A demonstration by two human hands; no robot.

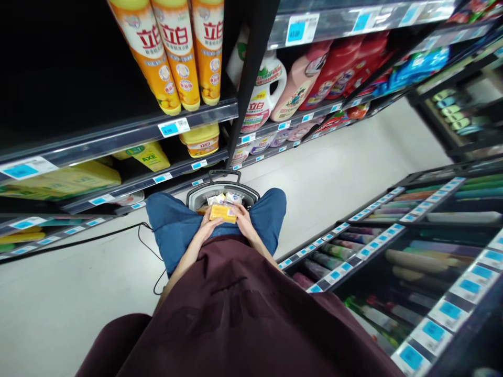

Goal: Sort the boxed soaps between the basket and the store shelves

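Observation:
A small yellow wrapped block [223,213], about the size of a soap bar, is held level between my two hands above my lap. My left hand [208,225] grips its left end, fingers curled around it. At the other end, my right hand [243,219] has its fingers closed on the packet's right side and top edge. Just beyond the hands, between my knees, stands a grey basket [251,195] with a dark handle raised toward the shelf. Several small white and yellow packets [233,198] lie inside it; the lower part of the basket is hidden by my hands and legs.
Shelves with yellow dish-soap bottles [183,57] rise ahead on the left. Laundry bottles [261,99] continue along the right. Another shelf of rolled goods [353,238] borders the aisle on the right. A black cable [98,238] runs across the floor at left.

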